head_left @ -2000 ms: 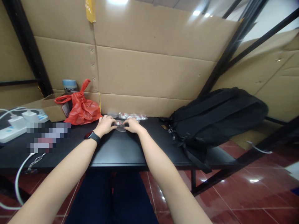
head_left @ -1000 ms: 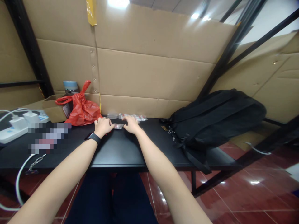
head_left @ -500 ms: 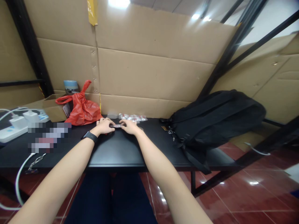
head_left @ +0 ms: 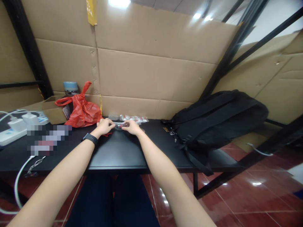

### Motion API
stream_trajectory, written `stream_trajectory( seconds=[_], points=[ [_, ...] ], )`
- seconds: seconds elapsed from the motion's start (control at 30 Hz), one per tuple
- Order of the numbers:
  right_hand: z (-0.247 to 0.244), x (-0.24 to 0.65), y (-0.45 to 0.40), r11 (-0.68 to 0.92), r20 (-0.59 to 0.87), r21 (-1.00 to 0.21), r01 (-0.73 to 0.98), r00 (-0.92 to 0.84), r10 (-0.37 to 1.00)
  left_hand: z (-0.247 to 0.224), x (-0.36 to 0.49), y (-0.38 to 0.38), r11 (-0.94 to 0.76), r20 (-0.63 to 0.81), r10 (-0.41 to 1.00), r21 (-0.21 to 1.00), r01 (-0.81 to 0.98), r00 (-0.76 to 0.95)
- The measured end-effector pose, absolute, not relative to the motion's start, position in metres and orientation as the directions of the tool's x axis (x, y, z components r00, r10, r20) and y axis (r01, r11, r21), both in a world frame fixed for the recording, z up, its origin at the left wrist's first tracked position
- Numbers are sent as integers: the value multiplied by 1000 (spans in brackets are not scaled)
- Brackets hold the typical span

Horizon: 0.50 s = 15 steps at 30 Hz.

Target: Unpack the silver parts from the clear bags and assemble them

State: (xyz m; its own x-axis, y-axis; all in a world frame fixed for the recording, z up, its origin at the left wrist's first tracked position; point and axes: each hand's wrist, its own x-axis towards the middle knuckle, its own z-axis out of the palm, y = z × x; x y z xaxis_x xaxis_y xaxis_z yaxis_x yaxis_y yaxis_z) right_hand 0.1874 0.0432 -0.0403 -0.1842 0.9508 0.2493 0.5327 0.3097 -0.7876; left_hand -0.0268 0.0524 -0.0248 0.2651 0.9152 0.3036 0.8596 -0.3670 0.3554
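Observation:
Between my two hands, just above the black table (head_left: 118, 154), is a small clear plastic packet (head_left: 119, 125) with something dark red in it; its exact contents are too small to tell. My left hand (head_left: 105, 126), with a black watch on the wrist, pinches the packet's left end. On the other end the fingers of my right hand (head_left: 131, 127) are closed. Behind the hands lies a row of shiny clear packets (head_left: 142, 119) with red bits inside. A thin red string (head_left: 108, 134) shows beside my left hand.
A knotted red plastic bag (head_left: 85, 110) stands left, before a cardboard box (head_left: 53, 110) and a blue-lidded container (head_left: 70, 85). A white power strip (head_left: 11, 134) with chargers lies far left. A black backpack (head_left: 220, 116) fills the right side. Cardboard (head_left: 151, 72) walls the back.
The packet has tilted so that more of its clear face and red contents show between my hands. The red string beside my left hand has come into clearer view.

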Motion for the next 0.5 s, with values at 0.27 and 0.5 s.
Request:
stream_trajectory(
  seconds=[0.27,0.5],
  points=[
    [-35,196,49,248,242,-964,97,-69,968,-32,-21,65,-499,411,862,586,638,297],
    [-22,262,59,162,286,-922,352,338,896,-28,-25,60,-428,411,886,546,720,214]
  ],
)
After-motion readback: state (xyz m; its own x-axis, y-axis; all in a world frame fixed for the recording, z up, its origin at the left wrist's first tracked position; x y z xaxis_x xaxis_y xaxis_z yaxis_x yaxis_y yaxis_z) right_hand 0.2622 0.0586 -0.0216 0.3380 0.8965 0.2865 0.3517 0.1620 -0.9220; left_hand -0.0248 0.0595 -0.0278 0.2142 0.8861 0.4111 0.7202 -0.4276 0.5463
